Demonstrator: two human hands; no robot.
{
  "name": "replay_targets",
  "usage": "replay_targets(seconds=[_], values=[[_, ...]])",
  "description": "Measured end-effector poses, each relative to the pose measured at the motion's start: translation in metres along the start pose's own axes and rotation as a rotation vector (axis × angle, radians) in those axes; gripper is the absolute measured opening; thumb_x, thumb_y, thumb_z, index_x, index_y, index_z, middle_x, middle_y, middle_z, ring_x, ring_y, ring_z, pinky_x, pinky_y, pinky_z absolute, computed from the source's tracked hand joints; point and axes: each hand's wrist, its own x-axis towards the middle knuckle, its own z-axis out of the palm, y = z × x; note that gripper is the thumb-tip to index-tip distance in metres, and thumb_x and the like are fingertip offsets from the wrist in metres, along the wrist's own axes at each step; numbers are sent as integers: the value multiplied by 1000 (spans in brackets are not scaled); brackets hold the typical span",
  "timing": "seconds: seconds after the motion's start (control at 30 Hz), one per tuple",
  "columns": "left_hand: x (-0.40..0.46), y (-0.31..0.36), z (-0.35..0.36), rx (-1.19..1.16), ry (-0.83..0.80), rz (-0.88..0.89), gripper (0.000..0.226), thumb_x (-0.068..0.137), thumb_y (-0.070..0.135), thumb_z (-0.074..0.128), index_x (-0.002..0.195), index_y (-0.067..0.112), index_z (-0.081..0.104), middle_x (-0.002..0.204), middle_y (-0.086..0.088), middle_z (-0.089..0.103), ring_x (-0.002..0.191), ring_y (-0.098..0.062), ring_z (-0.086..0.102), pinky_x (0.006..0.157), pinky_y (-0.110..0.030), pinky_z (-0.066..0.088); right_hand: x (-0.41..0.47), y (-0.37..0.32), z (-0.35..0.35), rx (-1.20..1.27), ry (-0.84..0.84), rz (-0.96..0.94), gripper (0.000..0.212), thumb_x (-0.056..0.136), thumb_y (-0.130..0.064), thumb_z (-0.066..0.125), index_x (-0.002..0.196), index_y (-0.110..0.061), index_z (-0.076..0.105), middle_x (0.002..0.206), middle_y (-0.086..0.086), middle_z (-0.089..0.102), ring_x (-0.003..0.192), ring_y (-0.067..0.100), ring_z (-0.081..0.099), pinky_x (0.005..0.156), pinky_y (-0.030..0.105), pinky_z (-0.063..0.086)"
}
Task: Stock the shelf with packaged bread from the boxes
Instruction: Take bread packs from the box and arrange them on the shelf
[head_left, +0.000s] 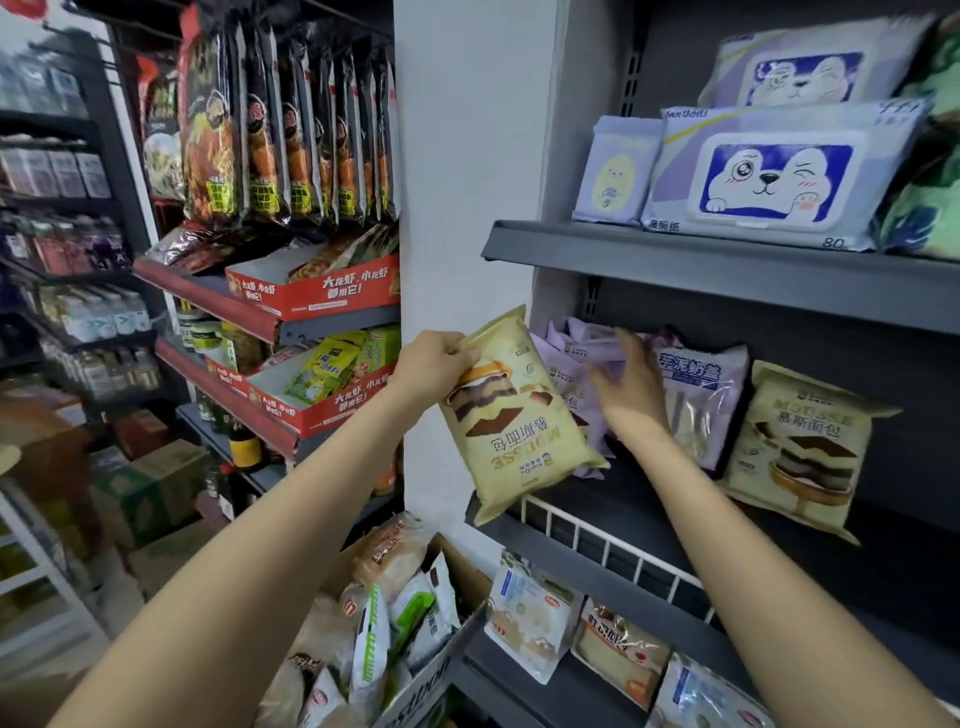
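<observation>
My left hand grips a yellow mousse bread pack by its upper left corner, upside down, in front of the left end of the middle grey shelf. My right hand reaches into that shelf with spread fingers touching the purple bread packs standing at the back. Another yellow mousse bread pack stands further right on the same shelf. Below, an open cardboard box holds several bread packs.
A white wire rail runs along the middle shelf's front. Wet-wipe packs fill the upper shelf. More bread stands on the lower shelf. A white pillar separates this unit from snack shelves and stacked cartons at left.
</observation>
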Motion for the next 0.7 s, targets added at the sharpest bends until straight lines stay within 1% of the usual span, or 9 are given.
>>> replay_targets(seconds=[0.07, 0.17, 0.3, 0.37, 0.43, 0.47, 0.53, 0.6, 0.7], values=[[4, -1, 12, -180, 53, -97, 27, 93, 20, 55, 66, 13, 56, 73, -6, 58, 70, -21, 53, 63, -28, 41, -19, 3, -10, 268, 23, 109, 34, 93, -22, 54, 126, -13, 50, 126, 11, 57, 111, 22, 54, 86, 29, 40], [10, 9, 38, -377, 104, -289, 27, 91, 22, 55, 64, 18, 55, 82, -12, 64, 80, -27, 59, 75, -34, 51, -39, 13, -32, 384, 124, 214, 37, 90, -29, 60, 121, -10, 52, 107, 8, 61, 103, 24, 58, 83, 31, 44], [8, 34, 86, -666, 57, -420, 27, 91, 11, 53, 64, 12, 48, 68, -5, 50, 69, -21, 50, 65, -28, 39, -57, 17, -68, 675, -175, 434, 36, 88, -43, 59, 119, -26, 50, 105, -8, 63, 95, 13, 62, 71, 31, 53], [1, 47, 112, -795, 0, -421, 20, 91, 7, 53, 72, 7, 55, 68, -8, 53, 60, -21, 51, 59, -26, 41, -58, 26, -86, 597, -114, 422, 46, 85, -39, 65, 125, -22, 50, 116, -6, 64, 101, 13, 62, 82, 34, 53], [-7, 63, 133, -765, -71, -365, 11, 92, 12, 56, 96, 3, 63, 75, -10, 59, 54, -18, 55, 51, -22, 41, -55, 35, -110, 503, 5, 388, 53, 83, -30, 70, 129, -12, 51, 125, 5, 63, 109, 19, 62, 91, 33, 50], [-9, 72, 143, -702, -99, -316, 18, 92, 14, 58, 107, 4, 61, 86, -14, 64, 57, -17, 59, 50, -21, 44, -53, 39, -125, 446, 53, 358, 52, 84, -26, 70, 128, -8, 51, 127, 8, 61, 111, 21, 61, 92, 33, 50], [-13, 88, 159, -408, -69, -172, 48, 89, 18, 64, 130, 2, 46, 121, -17, 60, 94, -25, 64, 72, -29, 48, -45, 45, -157, 230, 113, 268, 51, 85, -24, 68, 129, -7, 49, 128, 10, 60, 115, 26, 59, 95, 35, 48], [-19, 99, 173, -50, 18, 41, 74, 83, 24, 70, 142, 5, 28, 139, -17, 43, 124, -31, 47, 94, -34, 41, -33, 48, -186, -79, 106, 154, 53, 87, -27, 66, 133, -9, 48, 129, 12, 59, 118, 29, 56, 96, 37, 46], [-25, 115, 197, 49, -35, 293, 87, 76, 24, 76, 145, 9, 25, 146, -14, 32, 131, -31, 39, 104, -37, 38, -16, 49, -211, -540, 7, 3, 53, 90, -31, 60, 138, -19, 44, 134, 11, 56, 122, 32, 52, 100, 42, 43]])
